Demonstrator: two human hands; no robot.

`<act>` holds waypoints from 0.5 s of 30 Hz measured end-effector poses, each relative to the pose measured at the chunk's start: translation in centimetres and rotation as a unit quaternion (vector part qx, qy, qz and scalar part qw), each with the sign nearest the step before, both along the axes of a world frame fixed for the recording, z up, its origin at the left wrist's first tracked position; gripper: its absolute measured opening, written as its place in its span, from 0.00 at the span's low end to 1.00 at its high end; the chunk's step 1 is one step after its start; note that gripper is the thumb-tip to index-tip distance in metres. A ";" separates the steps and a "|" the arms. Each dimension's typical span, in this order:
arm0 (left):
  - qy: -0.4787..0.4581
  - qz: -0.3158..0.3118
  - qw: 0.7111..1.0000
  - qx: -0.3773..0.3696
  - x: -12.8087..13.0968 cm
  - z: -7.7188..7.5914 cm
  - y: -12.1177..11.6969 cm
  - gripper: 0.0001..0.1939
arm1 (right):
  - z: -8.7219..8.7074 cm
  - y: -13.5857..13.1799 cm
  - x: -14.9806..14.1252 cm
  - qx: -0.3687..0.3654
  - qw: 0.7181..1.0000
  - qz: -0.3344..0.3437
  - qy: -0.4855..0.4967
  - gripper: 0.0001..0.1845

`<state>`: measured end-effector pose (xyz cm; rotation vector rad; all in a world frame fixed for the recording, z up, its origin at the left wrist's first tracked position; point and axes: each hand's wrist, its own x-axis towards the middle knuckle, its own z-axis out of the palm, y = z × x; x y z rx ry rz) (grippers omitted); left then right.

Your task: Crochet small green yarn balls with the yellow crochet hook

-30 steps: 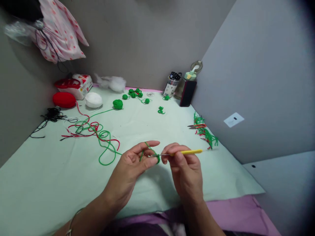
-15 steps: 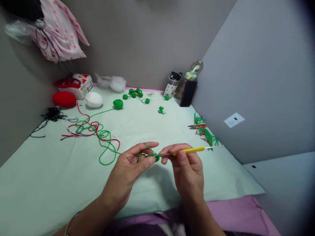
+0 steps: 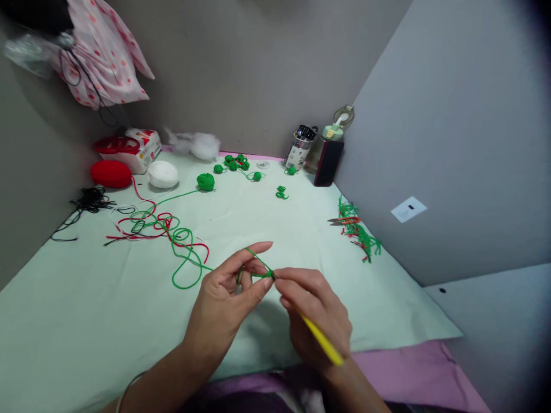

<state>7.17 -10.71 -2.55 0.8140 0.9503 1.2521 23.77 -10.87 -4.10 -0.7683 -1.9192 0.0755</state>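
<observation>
My left hand (image 3: pixel 228 292) pinches a small piece of green crochet (image 3: pixel 267 274) between thumb and fingers. Green yarn (image 3: pixel 259 259) runs taut over its raised index finger down to the stitches. My right hand (image 3: pixel 316 312) grips a yellow-handled crochet hook (image 3: pixel 321 338), the handle pointing down toward my wrist. The tip end of the hook is hidden by my right fingers, which touch the crochet piece's right end. From the left hand the working yarn trails back in loose loops to a green yarn ball (image 3: pixel 205 182).
Red yarn (image 3: pixel 111 174) and white yarn (image 3: pixel 163 174) balls lie at the back left, with tangled strands before them. Several small green crochet balls (image 3: pixel 233 165) sit at the back. Thread snips (image 3: pixel 344 221) rest on green scraps (image 3: pixel 364 238) at right. A phone (image 3: pixel 329 163) leans against a bottle (image 3: pixel 333 133).
The hook has swung from pointing sideways right to slanting down toward me. My right hand has rolled over, with its fingers now closer to the crochet piece.
</observation>
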 end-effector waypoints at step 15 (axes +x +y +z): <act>-0.108 -0.066 0.991 -0.042 0.5 0.1 0.1 0.18 | 0.3 0.5 -1.0 -0.182 0.950 0.068 0.246 0.13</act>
